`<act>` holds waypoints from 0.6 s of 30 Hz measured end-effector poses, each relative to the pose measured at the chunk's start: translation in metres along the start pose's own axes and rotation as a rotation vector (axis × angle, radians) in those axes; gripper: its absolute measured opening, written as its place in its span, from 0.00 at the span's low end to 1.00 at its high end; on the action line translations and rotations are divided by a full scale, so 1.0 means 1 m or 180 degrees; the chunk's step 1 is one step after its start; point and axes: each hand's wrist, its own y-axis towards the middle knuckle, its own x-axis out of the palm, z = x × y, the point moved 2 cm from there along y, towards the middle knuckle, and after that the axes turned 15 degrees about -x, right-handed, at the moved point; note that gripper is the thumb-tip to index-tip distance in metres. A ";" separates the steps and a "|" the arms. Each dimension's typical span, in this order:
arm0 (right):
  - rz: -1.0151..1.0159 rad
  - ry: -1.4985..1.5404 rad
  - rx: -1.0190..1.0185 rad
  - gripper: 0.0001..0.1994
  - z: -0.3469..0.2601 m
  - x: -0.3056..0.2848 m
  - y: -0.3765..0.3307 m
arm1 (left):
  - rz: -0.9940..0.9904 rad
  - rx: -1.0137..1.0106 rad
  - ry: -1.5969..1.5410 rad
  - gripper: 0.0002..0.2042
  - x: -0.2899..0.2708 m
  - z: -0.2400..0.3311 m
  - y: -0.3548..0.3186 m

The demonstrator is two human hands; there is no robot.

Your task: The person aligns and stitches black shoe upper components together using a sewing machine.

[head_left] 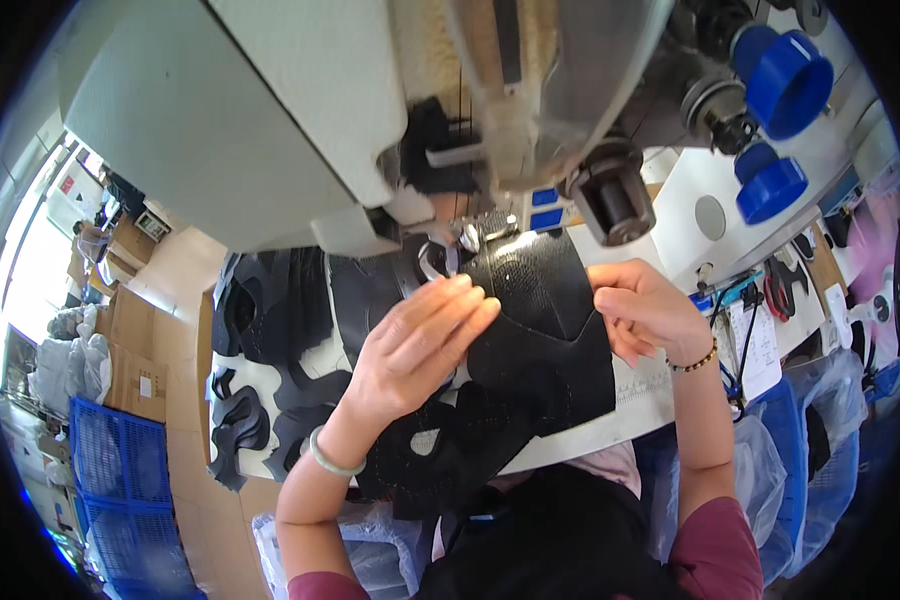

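Observation:
A black leather piece (530,285) with a textured, pointed panel lies under the sewing machine's presser foot (460,238). My left hand (415,345) rests beside the presser foot, its fingers stretched out over the leather and holding nothing. At the right edge of the piece, my right hand (650,312) pinches the leather between thumb and curled fingers. Further black cut pieces (450,440) hang over the table's front edge, under and beside my left hand. The needle point is hard to make out behind the machine parts.
The machine head (240,130) fills the upper left. Blue knobs (785,85) stick out at the upper right. Stacked black cut pieces (280,310) cover the table's left side. Red-handled scissors (778,290) lie to the right. Blue crates (120,450) stand on the floor at left.

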 end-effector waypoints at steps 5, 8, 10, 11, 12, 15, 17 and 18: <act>0.0119 0.0247 -0.0023 0.13 -0.003 0.000 -0.006 | 0.0534 0.0489 -0.0112 0.13 0.012 0.011 -0.012; 0.0072 0.0344 -0.0078 0.13 -0.002 -0.001 -0.005 | 0.0604 0.0441 -0.0011 0.13 0.010 0.013 -0.012; 0.0060 0.0422 -0.0130 0.13 -0.005 0.001 -0.005 | 0.0511 0.0410 -0.0077 0.13 0.009 0.013 -0.010; 0.0204 0.0374 -0.0039 0.13 -0.006 0.005 -0.007 | 0.0551 0.0436 -0.0061 0.13 0.005 0.014 -0.010; 0.0347 0.0312 0.0035 0.13 -0.008 0.007 -0.009 | 0.0458 0.0416 -0.0085 0.13 0.004 0.015 -0.010; 0.0233 -0.0010 -0.0057 0.13 -0.010 0.011 -0.008 | 0.0387 0.0410 -0.0075 0.13 -0.003 0.015 -0.010; 0.0242 0.0077 -0.0122 0.12 -0.009 0.013 -0.011 | 0.0345 0.0379 -0.0204 0.13 -0.005 0.016 -0.009; 0.0274 0.0207 -0.0137 0.12 -0.008 0.014 -0.012 | 0.0366 0.0402 -0.0179 0.13 -0.006 0.016 -0.009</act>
